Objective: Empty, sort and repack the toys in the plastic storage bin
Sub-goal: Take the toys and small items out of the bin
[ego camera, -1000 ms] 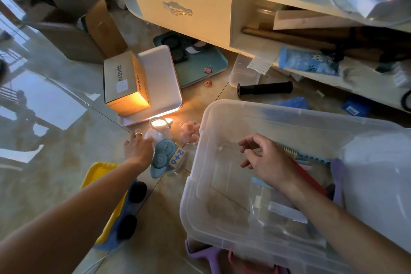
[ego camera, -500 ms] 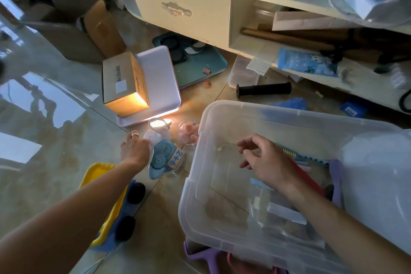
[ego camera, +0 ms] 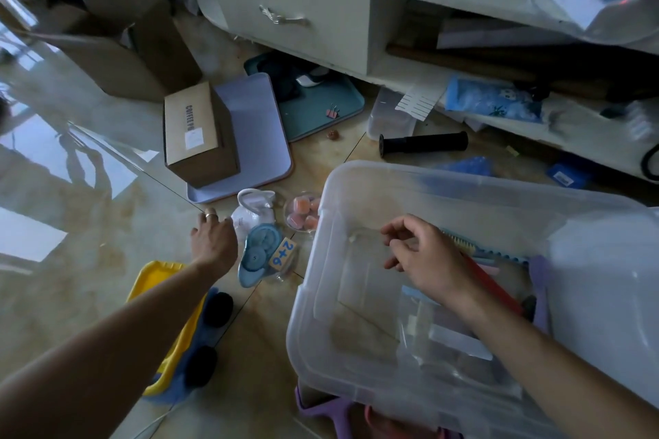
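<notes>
The clear plastic storage bin point(ego camera: 322, 224) stands on the floor at the right. My right hand point(ego camera: 424, 257) hovers inside it with loosely curled fingers, holding nothing. In the bin lie clear plastic bags point(ego camera: 431, 331), a red stick point(ego camera: 497, 290) and a blue toothed strip point(ego camera: 485, 251). My left hand point(ego camera: 214, 239) reaches down to the floor left of the bin, its fingers by a white pouch point(ego camera: 249, 216); the fingertips are hidden. Beside it lie a blue gear toy point(ego camera: 255, 257), a "2+6" wooden block point(ego camera: 283, 255) and pink cubes point(ego camera: 303, 212). A yellow and blue toy truck point(ego camera: 178, 328) sits under my left forearm.
A cardboard box point(ego camera: 196, 135) stands on a white tray point(ego camera: 256, 125) beyond the toys. A teal tray point(ego camera: 321, 110), a black handle grip point(ego camera: 424, 142) and a small clear tub point(ego camera: 388, 118) lie before the white cabinet point(ego camera: 303, 18). Purple plastic point(ego camera: 338, 413) pokes out under the bin.
The warm sunlight on the box and toys has faded. My left hand drifted slightly left. My right hand has stayed in place inside the bin.
</notes>
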### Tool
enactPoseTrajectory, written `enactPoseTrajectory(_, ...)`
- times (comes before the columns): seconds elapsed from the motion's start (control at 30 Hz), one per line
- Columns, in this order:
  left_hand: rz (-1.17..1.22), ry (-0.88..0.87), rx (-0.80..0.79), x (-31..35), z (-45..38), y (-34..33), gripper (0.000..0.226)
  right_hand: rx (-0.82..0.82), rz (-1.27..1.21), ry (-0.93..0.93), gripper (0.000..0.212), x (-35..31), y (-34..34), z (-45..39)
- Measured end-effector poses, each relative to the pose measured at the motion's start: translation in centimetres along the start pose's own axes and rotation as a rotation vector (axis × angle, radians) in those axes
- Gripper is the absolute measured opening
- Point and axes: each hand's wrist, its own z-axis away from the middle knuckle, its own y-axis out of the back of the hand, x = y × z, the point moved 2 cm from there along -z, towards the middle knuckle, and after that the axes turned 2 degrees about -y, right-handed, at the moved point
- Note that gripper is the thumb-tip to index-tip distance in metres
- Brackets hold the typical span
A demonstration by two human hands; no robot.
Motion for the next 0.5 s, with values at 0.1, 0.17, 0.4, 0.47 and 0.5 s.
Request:
enactPoseTrajectory(0.1,0.094,0.026,0.142,0.4,0.5,1.5,0.022,0.009,0.031,-0.016,0.018,0.3,0.3,-0.1)
enactPoseTrajectory(0.17,0.229,0.048,0.255,1.1,1.4,3.1,0.025,0.025,0.066,-0.040,0.017,0.7,0.7,-0.3)
enactPoseTrajectory(0.4,0.798,0.110,0.616,5.8,7.1,11.0,0.033,0.031,0.329,-0.214,0.018,5.3,3.5,-0.8)
enactPoseTrajectory(0.47,0.934,-0.006,0.724,8.1,9.3,14.2,0.032,0.062,0.443,-0.127,0.020,6.3,4.0,-1.0)
enactPoseTrajectory(0.5,0.995,-0.087,0.771,9.3,10.5,15.9,0.033,0.072,0.495,-0.087,0.020,6.6,4.0,-1.0)
